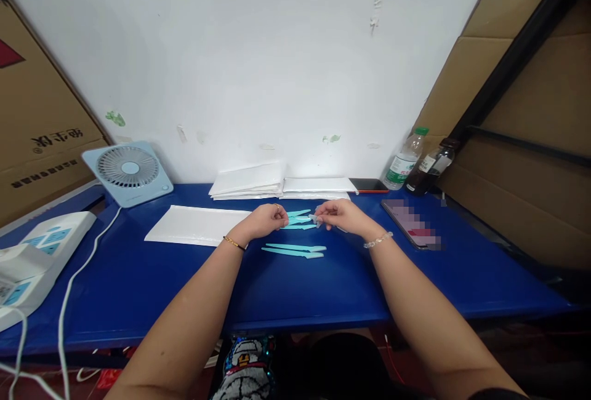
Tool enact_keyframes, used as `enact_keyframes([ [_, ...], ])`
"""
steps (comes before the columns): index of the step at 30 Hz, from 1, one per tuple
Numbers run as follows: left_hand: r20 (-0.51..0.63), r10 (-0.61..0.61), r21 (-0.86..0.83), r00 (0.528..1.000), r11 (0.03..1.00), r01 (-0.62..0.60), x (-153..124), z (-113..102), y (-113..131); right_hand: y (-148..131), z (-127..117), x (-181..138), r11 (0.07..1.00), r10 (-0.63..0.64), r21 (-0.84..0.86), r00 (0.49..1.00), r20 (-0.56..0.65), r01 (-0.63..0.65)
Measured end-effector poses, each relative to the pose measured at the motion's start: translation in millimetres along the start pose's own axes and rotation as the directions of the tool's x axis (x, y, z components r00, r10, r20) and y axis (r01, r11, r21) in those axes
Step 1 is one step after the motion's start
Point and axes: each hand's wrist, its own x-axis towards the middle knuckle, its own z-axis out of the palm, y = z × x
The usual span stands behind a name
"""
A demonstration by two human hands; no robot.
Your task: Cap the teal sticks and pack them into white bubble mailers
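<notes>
My left hand [262,220] and my right hand [340,213] meet over the middle of the blue table [138,289]. Between them they pinch a small bunch of light blue plastic sticks [300,220] with pale caps: the left hand grips one end, the right hand's fingers close on the capped end. Two more light blue sticks [295,251] lie side by side on the table just in front of the hands. A white padded envelope [194,225] lies flat to the left of my left hand.
A stack of white envelopes [277,184] sits against the wall. A small blue fan [129,172] and a white device [32,258] with cables stand at left. A phone [413,223], another phone [369,186] and two bottles [406,160] are at right. Cardboard boxes flank both sides.
</notes>
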Motion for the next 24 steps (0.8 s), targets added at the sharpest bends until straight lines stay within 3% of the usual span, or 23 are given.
enact_keyframes([
  [10,0.031,0.067,0.012,0.997,0.998,-0.067,-1,11,10,-8,13,-1,1.0,-0.022,-0.016,0.993,0.112,0.024],
  [12,0.048,0.061,0.05,0.997,0.997,-0.064,-3,14,14,-5,8,-2,0.997,-0.027,-0.071,0.992,0.125,0.036],
  [17,0.024,0.047,0.18,0.999,0.982,-0.051,-5,15,14,10,-7,1,0.926,-0.116,-0.368,0.991,-0.059,0.087],
  [21,-0.084,0.12,0.368,0.989,0.926,-0.081,0,13,4,15,-5,6,0.828,-0.178,-0.536,0.984,0.026,0.163],
  [24,-0.054,0.144,0.443,0.988,0.89,-0.106,5,12,-2,14,-1,7,0.807,-0.178,-0.56,0.981,0.075,0.189],
])
